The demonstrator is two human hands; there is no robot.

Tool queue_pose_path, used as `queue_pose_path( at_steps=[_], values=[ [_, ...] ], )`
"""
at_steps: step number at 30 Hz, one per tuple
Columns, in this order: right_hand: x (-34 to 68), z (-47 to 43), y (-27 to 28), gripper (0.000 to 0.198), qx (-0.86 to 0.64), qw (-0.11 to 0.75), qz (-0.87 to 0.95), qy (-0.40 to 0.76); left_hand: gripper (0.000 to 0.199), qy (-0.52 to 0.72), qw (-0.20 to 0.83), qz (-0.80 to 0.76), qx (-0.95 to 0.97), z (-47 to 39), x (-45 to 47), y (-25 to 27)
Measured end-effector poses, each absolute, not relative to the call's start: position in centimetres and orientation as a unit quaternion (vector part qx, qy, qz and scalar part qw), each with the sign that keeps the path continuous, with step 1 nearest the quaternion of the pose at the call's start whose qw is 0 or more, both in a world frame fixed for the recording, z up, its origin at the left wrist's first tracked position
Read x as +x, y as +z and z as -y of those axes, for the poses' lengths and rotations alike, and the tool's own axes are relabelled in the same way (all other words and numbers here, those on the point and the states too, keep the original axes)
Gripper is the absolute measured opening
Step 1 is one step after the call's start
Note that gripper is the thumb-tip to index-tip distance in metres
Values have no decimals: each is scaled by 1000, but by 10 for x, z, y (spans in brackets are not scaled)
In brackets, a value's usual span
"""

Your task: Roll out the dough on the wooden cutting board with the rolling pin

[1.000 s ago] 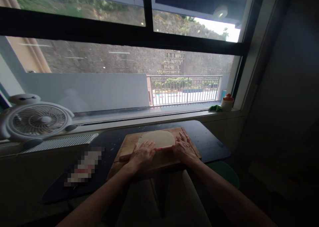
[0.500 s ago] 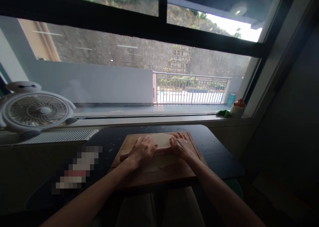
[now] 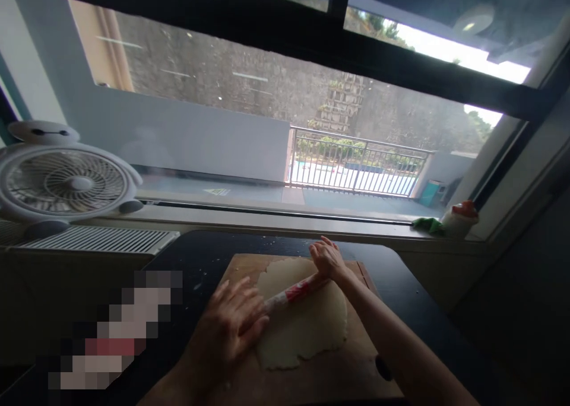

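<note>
A rolling pin [image 3: 297, 290] with a red band lies slantwise across a wide, flat sheet of dough [image 3: 307, 329] with ragged edges. The dough rests on a wooden board [image 3: 365, 358]. My left hand [image 3: 236, 317] is over the pin's near-left end, its fingers spread and stretched forward, slightly blurred. The left end of the pin is hidden under it. At the far-right end, my right hand [image 3: 328, 259] is closed over the pin with bent fingers, hiding that end.
The board lies on a dark table [image 3: 414, 293] dusted with white specks. A pixelated item [image 3: 129, 335] is at the left. A white fan [image 3: 71, 180] stands near the window sill. A green cloth [image 3: 427, 225] and an orange-topped container [image 3: 461, 219] sit at the right.
The pin has swung from nearly level to slanting. My left hand has come nearer and lower with its fingers spreading. More of the dough shows, and the whole view has tilted.
</note>
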State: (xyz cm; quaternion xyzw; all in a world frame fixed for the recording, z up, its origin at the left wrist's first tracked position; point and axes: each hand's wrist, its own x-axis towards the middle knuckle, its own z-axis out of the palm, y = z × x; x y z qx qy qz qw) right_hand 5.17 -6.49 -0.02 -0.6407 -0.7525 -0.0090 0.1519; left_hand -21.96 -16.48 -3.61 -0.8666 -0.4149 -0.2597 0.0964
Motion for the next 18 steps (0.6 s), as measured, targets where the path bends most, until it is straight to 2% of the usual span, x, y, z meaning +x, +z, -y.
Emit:
queue_pose_path(
  at_steps=[4, 9, 13, 18],
  values=[
    [56, 70, -7, 44, -593, 146, 792, 4, 32, -283, 127, 391, -866, 179, -221, -39],
    [75, 89, -17, 42, -528, 162, 834, 9, 36, -310, 113, 380, -864, 186, -211, -33],
    [50, 46, -14, 39, -518, 153, 841, -3, 36, -345, 103, 399, -843, 180, -207, -39],
    [-1, -14, -9, 37, -513, 131, 848, -7, 40, -308, 141, 431, -837, 180, -215, -47]
  ],
)
